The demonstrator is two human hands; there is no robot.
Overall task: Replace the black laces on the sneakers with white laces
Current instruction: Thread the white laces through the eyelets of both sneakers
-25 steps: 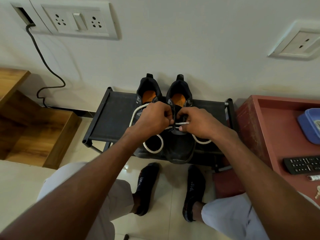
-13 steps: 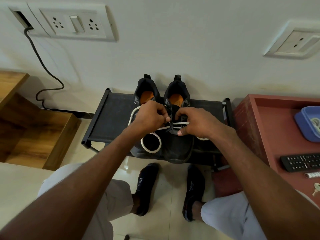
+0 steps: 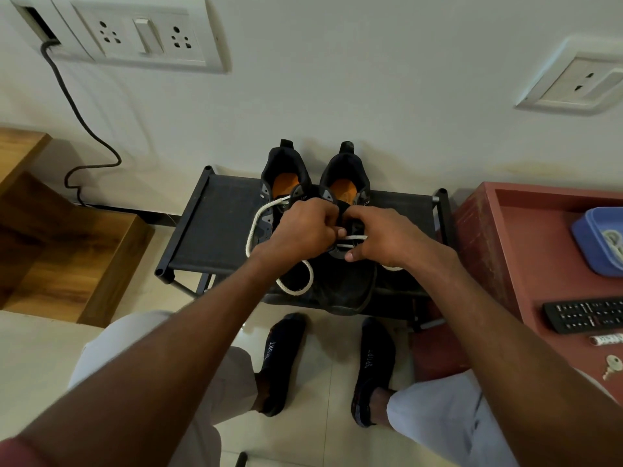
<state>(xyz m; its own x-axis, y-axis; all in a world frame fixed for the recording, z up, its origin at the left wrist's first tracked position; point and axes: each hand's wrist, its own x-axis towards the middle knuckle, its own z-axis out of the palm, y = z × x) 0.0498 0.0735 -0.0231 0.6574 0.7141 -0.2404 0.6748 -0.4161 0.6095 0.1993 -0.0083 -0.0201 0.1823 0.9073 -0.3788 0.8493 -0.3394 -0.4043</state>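
Two black sneakers with orange insoles stand side by side on a low black rack (image 3: 215, 224), heels to the wall. A white lace (image 3: 251, 237) loops off the left sneaker (image 3: 281, 170) and curls below my left wrist. My left hand (image 3: 300, 230) and my right hand (image 3: 381, 237) meet over the tongue of the right sneaker (image 3: 344, 291), fingers curled. Each pinches the white lace that crosses its eyelets. The eyelets under my hands are hidden. No black lace shows.
A red side table (image 3: 526, 251) at right carries a blue tub (image 3: 596, 237), a remote (image 3: 586, 313) and a key (image 3: 612, 365). Wooden steps (image 3: 67, 251) rise at left. A black cable (image 3: 77, 116) hangs from the wall socket. My socked feet rest on the floor below the rack.
Both hands stay on the right sneaker and work the white lace with small finger moves. The loose loop below my left wrist has shifted slightly.
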